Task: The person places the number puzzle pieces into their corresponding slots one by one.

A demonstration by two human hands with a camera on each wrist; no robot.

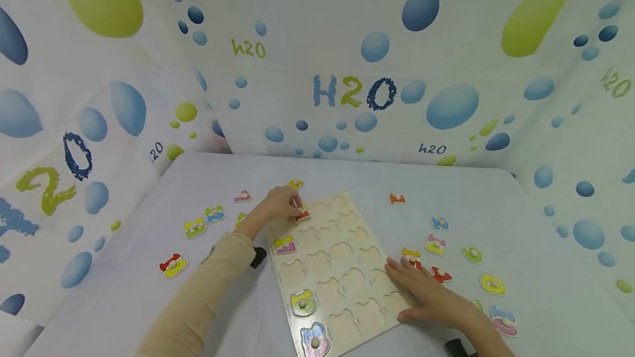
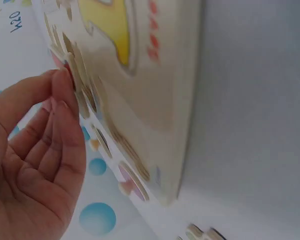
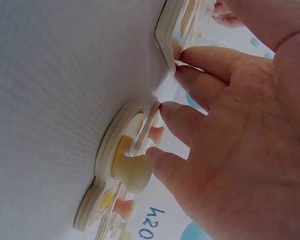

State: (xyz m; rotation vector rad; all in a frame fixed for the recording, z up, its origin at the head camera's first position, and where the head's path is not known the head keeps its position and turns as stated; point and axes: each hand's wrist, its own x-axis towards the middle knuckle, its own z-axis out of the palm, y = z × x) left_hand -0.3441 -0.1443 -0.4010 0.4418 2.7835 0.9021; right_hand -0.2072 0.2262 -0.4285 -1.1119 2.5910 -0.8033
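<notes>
A wooden number puzzle board (image 1: 324, 266) with shaped recesses lies on the white table, angled. Over its far part, my left hand (image 1: 280, 203) pinches a red knobbed number piece (image 1: 302, 214) between thumb and fingers; the left wrist view shows this grip, with the piece's face partly hidden. Along the board's left column sit a yellow-and-pink piece (image 1: 285, 244), a green-and-yellow piece (image 1: 302, 303) and a blue-and-pink piece (image 1: 321, 346). My right hand (image 1: 429, 295) rests at the board's right edge, its fingers fairly straight and spread, touching the board.
Loose knobbed pieces lie on both sides. To the left are a red-and-yellow piece (image 1: 173, 265) and a pink piece (image 1: 242, 196), among others. Right of the board lie a yellow piece (image 1: 493, 285), a green piece (image 1: 472, 254), a blue piece (image 1: 439, 223) and several more.
</notes>
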